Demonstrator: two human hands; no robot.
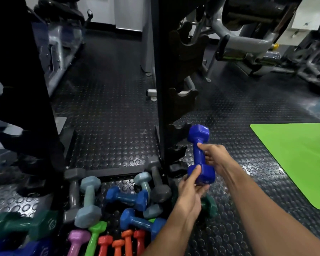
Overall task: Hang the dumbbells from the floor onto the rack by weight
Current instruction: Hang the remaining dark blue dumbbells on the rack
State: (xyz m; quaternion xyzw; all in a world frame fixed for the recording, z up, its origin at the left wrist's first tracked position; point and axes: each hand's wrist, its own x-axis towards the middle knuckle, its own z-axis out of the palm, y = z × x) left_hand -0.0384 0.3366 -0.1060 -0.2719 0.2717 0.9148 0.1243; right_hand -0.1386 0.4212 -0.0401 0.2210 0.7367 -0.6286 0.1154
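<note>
Now both hands clamp one blue dumbbell. Right hand wraps its handle; left hand pinches the lower head, at three o'clock from the rack.

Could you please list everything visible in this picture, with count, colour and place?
Glossy dark blue dumbbell: one, held upright beside the rack.
Black upright rack with cradle hooks: one, centre, visible hooks empty.
Medium blue dumbbells: two, floor, centre.
Pale grey-blue dumbbells: at least two, floor.
Dark grey dumbbells: two, floor by the rack base.
Orange-red dumbbells: four, bottom edge.
Pink dumbbell: one, bottom.
Lime dumbbell: one, bottom.
Green exercise mat: one, right floor.
Left hand: grips the lower head.
Right hand: grips the handle.
</note>
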